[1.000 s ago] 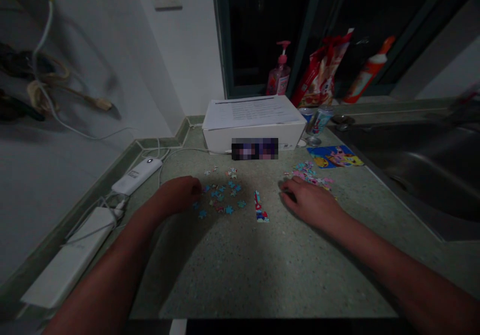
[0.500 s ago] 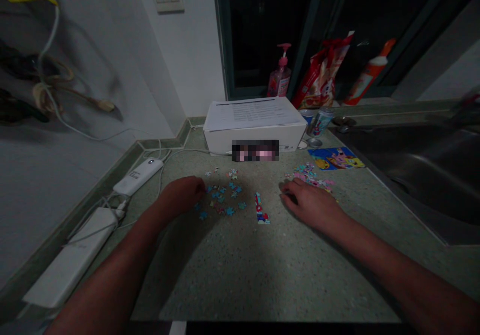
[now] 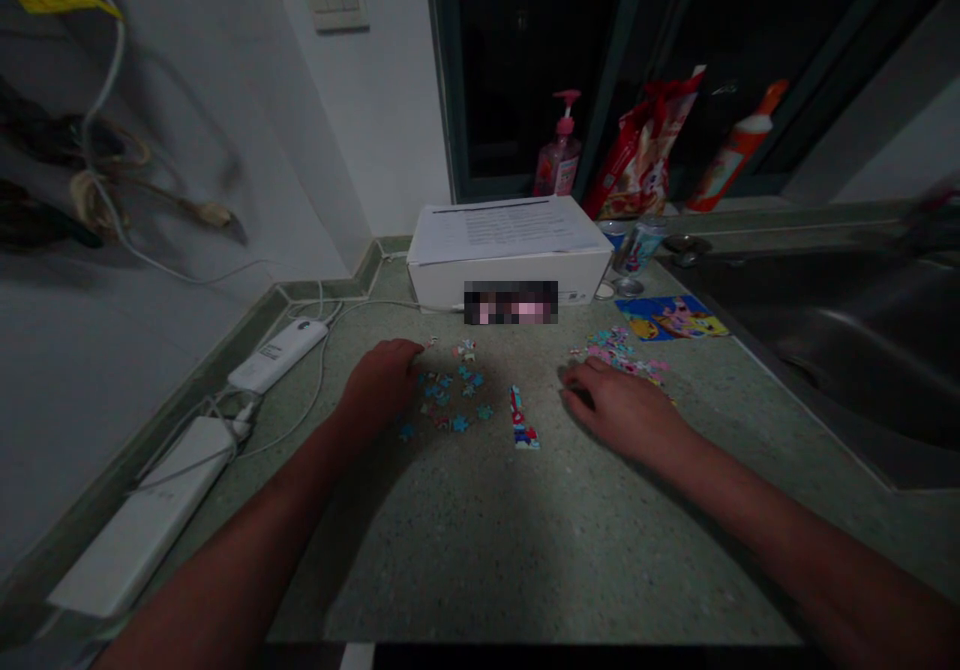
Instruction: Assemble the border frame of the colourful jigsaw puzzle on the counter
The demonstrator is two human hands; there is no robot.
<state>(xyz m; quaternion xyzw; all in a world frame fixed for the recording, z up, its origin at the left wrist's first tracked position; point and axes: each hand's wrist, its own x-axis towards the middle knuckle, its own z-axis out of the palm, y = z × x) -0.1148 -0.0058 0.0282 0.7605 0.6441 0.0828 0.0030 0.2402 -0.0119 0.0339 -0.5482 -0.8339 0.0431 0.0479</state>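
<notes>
My left hand [image 3: 384, 378] reaches over the far left edge of a loose spread of small blue jigsaw pieces [image 3: 460, 423]. Its fingers are closed together, with the fingertips over the spot where a pale piece lay; whatever is beneath or between them is hidden. Resting on the counter, my right hand [image 3: 622, 405] is loosely curled, with a gap between thumb and fingers and nothing visible in it. Behind it lies a heap of pink and blue jigsaw pieces [image 3: 615, 350]. Between both hands sits a narrow joined strip of puzzle [image 3: 519, 420], red, white and blue.
A white box [image 3: 439, 282] with printed paper on top stands against the wall. To its right are a clear can [image 3: 641, 245] and a colourful picture card [image 3: 671, 317]. Power strips [image 3: 154, 510] with cables line the left; a metal sink [image 3: 847, 320] lies right.
My left hand has moved forward and slightly right, and its fingertips now cover a pale puzzle piece that showed before. My right hand stays in place.
</notes>
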